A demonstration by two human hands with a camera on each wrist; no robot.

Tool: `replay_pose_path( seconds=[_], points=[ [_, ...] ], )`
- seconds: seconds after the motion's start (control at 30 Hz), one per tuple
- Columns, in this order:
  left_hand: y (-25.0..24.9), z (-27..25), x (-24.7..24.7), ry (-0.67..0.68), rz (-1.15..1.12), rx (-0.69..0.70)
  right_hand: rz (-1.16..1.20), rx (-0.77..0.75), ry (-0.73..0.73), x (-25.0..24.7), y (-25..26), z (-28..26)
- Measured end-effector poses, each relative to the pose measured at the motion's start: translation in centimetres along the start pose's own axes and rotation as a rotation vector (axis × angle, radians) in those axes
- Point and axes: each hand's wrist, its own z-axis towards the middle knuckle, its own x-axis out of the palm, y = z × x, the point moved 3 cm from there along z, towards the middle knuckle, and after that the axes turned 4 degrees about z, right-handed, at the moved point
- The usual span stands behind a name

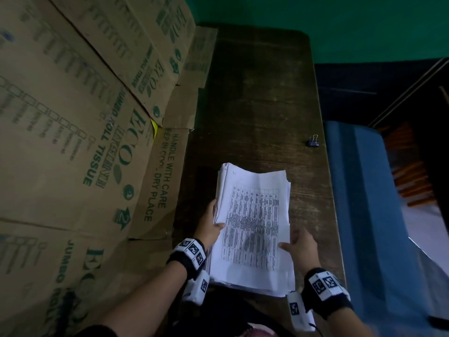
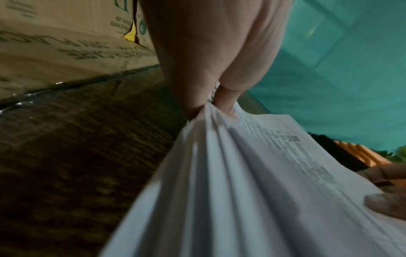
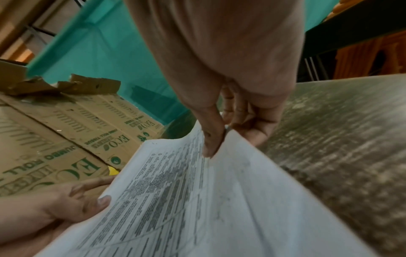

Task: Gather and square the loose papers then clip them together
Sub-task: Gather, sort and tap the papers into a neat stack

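Note:
A thick stack of white papers [image 1: 252, 227] with a printed table on top is held over the near part of a dark wooden table [image 1: 255, 105]. My left hand [image 1: 210, 227] grips the stack's left edge, thumb on top and fingers underneath; the left wrist view shows the papers [image 2: 252, 182] pinched there. My right hand [image 1: 300, 244] grips the right edge, thumb on the top sheet; in the right wrist view the thumb presses the papers [image 3: 197, 200]. The sheet edges look fanned and uneven. A black binder clip [image 1: 314, 141] lies near the table's right edge, beyond the stack.
Flattened cardboard boxes [image 1: 73, 130] printed with green lettering stand along the table's left side. A blue padded seat [image 1: 364, 203] sits right of the table. A green wall [image 1: 340, 20] is behind. Bare tabletop stretches beyond the stack.

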Motion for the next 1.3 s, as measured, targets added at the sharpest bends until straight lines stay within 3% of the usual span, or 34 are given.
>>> replay_pose_path(
  seconds=[0.2,0.43,0.57,0.67,0.8,0.97,1.13,1.3],
  points=[
    [0.5,0.1,0.3,0.062,0.033,0.011,0.026,0.012,0.074,0.0,-2.0,0.9],
    [0.8,-0.4,0.6,-0.001,0.262,0.05,0.082,0.008,0.124,-0.3,-2.0,1.2],
    [1.3,-1.5,0.7,-0.08,0.533,-0.023,0.018,-0.034,0.084,-0.4,-0.9,0.5],
    [0.9,-2.2,1.1,-0.098,0.564,0.01,-0.025,-0.092,0.014,-0.4,0.3,1.0],
    [-0.1,-2.5,1.1,-0.082,0.501,-0.023,-0.116,-0.177,-0.078,-0.3,1.5,1.7],
    [0.2,-2.3,0.8,-0.058,0.494,-0.082,-0.138,-0.131,0.028,0.6,1.3,1.7],
    [-0.4,-2.0,0.8,-0.03,0.336,-0.03,0.005,-0.17,0.088,0.9,0.6,2.0],
    [-1.5,-2.3,0.3,-0.01,0.049,0.018,0.267,-0.159,-0.007,-0.5,0.6,0.9]
  ],
)
